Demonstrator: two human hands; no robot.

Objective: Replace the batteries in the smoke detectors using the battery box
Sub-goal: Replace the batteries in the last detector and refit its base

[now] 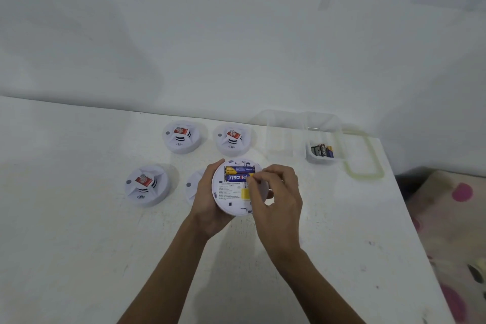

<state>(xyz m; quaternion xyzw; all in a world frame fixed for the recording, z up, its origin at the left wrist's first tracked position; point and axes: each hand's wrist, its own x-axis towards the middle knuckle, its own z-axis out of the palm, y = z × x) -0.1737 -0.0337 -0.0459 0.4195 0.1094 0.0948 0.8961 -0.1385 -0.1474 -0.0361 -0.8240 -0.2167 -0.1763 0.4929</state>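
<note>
My left hand [207, 205] grips a white round smoke detector [230, 198] turned back side up, above the table. Two blue and yellow batteries [238, 174] lie in its open compartment. My right hand [276, 192] has curled fingers with the fingertips at the right end of the nearer battery. Three other white detectors stand face up: one at the back left [181, 137], one at the back middle [231, 139], one at the front left [146, 184]. A fourth [192, 188] is partly hidden behind my left hand. The clear battery box [322, 151] holds several batteries at the right.
A clear plastic container [286, 131] stands behind the battery box, with its lid [364, 155] lying to the right. The white table [79, 218] ends at the right edge near a spotted pink fabric [452, 218]. A white wall rises behind.
</note>
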